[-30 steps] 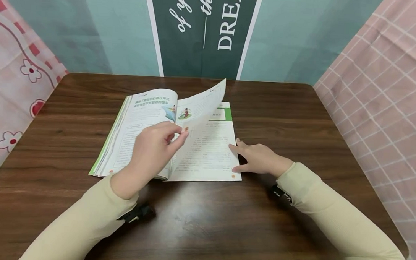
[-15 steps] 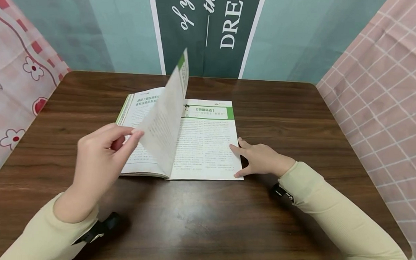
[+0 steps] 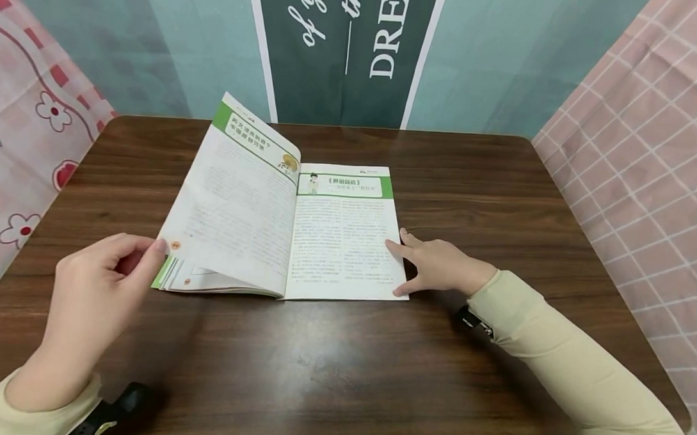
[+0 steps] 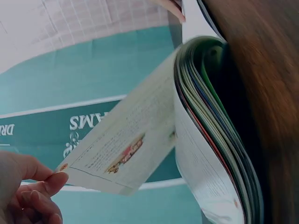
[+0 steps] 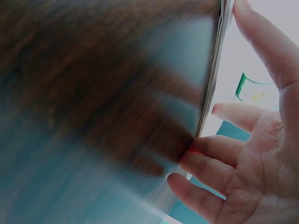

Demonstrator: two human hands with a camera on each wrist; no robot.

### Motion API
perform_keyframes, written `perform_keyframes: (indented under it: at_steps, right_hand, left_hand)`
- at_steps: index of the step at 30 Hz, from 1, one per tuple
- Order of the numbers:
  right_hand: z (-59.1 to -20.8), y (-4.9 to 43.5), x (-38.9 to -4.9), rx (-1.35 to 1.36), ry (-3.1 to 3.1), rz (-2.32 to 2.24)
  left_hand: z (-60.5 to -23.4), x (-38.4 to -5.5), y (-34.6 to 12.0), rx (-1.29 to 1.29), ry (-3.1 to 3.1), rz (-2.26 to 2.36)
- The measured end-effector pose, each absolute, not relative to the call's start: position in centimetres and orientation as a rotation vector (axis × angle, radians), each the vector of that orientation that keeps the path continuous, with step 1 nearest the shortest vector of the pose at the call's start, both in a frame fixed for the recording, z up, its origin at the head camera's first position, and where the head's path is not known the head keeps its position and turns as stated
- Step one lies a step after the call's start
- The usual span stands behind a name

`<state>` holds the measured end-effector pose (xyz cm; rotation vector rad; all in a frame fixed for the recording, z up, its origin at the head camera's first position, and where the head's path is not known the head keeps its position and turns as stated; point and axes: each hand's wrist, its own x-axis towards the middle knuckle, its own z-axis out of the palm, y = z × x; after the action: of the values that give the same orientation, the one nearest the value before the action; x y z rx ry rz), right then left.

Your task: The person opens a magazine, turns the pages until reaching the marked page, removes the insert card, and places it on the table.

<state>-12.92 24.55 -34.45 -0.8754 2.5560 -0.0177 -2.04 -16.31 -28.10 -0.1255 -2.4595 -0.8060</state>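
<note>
A magazine (image 3: 342, 243) with green-banded pages lies spread on the table. Between thumb and forefinger my left hand (image 3: 101, 285) pinches the lower outer corner of a page (image 3: 234, 201), which slants up over the left half. In the left wrist view that page (image 4: 126, 140) stretches from the pinching fingers to the curved spine, and the thick stack of leaves (image 4: 215, 126) shows edge-on. At the lower right edge of the magazine rests my right hand (image 3: 439, 265), its fingers spread and the thumb and forefinger on the paper. Seen from the right wrist, those fingers (image 5: 205, 170) touch the magazine's edge.
The magazine lies on a dark wooden table (image 3: 331, 370). A teal cloth with lettering (image 3: 216, 53) hangs behind it. Patterned pink cloths stand at the left (image 3: 39, 149) and right (image 3: 633, 144). A dark band (image 3: 108, 411) is worn at the left wrist.
My left hand has swept leftward and down with the page, turning it across the spine onto the left side. A new right-hand page is uncovered. My right hand stays in place.
</note>
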Motion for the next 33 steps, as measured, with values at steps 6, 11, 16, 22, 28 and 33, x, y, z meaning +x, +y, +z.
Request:
perform_keyframes:
  at_steps: [6, 11, 16, 22, 28, 33]
  right_hand:
    - [-34.6, 24.6, -12.9, -0.875, 2.552, -0.029]
    - [-34.5, 24.6, -12.8, -0.876, 2.553, -0.028]
    - [-34.6, 24.5, -12.9, -0.878, 2.55, -0.018]
    - [-34.7, 24.4, -12.8, -0.874, 2.551, -0.017]
    - [-34.6, 24.4, -13.0, -0.886, 2.573, 0.013]
    - [-34.4, 24.5, -13.1, -0.88, 2.557, 0.009]
  left_hand:
    - [-28.7, -1.7, -17.5, 0.007, -2.566, -0.776]
    - [-29.0, -1.5, -18.2, 0.055, -2.649, -0.728]
    - [-29.3, -1.3, -19.1, 0.099, -2.756, -0.665]
    - [-29.6, -1.3, -19.8, 0.109, -2.839, -0.605]
    - [-30.1, -1.7, -20.0, 0.127, -2.916, -0.573]
    - [-31.3, -2.5, -20.6, 0.102, -3.035, -0.543]
